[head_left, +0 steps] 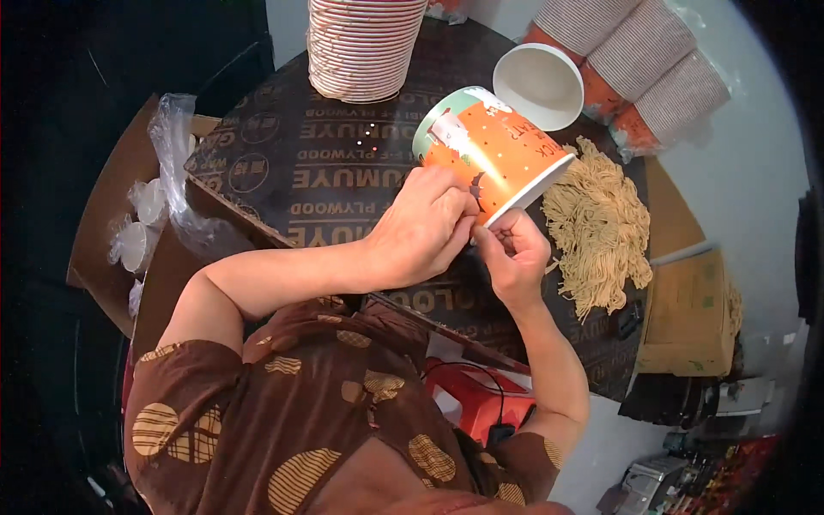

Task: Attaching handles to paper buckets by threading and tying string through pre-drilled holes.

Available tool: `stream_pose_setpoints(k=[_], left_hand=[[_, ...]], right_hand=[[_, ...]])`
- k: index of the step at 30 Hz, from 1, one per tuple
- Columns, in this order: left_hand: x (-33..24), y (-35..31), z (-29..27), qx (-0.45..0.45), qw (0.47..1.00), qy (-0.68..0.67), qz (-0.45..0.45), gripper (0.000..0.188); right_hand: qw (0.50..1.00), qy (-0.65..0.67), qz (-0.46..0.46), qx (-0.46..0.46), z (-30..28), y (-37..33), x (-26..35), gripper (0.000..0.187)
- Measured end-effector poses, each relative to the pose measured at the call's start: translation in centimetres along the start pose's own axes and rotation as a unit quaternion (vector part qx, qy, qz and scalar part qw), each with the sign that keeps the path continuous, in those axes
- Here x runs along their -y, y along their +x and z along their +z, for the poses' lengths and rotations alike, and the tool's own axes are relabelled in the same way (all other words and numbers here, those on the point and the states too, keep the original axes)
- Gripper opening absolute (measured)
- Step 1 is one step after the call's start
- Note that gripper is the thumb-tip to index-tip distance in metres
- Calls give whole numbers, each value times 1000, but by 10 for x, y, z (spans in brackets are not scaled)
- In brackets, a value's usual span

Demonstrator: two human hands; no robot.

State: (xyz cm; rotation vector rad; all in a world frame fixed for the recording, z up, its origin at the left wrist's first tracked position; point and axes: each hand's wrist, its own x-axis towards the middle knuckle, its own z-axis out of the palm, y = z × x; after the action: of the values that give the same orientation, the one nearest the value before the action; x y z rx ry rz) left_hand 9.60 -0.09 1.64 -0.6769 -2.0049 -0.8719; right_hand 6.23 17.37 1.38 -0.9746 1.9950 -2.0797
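An orange paper bucket [502, 154] with a green band and white and dark printed figures lies tilted on its side above the tabletop. My left hand [425, 223] is closed, its fingertips pinched against the bucket's wall near the white rim. Close beside it, my right hand [517, 257] pinches at the rim with thumb and forefinger. Any small thing between the fingertips is too hidden to make out. Right of the bucket lies a pile of beige cords [601, 232]. Behind it, another paper bucket [539, 87] shows its white inside.
A tall stack of paper buckets [360, 51] stands at the back of the dark plywood table [335, 137]. More nested stacks [639, 51] lie at the back right. An open carton [112, 197] with plastic-wrapped pieces is at the left; a closed carton [687, 313] sits right.
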Motion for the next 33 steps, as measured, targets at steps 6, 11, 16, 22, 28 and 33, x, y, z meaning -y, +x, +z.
stream_pose_setpoints(k=[6, 11, 16, 22, 28, 33], left_hand=[[1, -1, -3, -14, 1000, 5, -2, 29], [36, 13, -33, 15, 992, 81, -98, 8], [98, 23, -68, 63, 969, 163, -174, 10], [124, 36, -71, 157, 926, 232, -252, 14], [108, 53, -53, 56, 960, 232, -149, 37], [67, 83, -29, 14, 980, 196, -44, 84]], right_hand=[[1000, 9, -4, -6, 6, 2, 0, 8], [997, -57, -23, -37, -2, 3, -7, 10], [992, -101, -59, -36, 0, 7, -11, 12], [991, -117, -60, -37, -2, 8, -8, 11], [985, -146, -33, -81, -23, 13, -3, 22], [968, -158, -30, -193, -61, 26, -4, 25]])
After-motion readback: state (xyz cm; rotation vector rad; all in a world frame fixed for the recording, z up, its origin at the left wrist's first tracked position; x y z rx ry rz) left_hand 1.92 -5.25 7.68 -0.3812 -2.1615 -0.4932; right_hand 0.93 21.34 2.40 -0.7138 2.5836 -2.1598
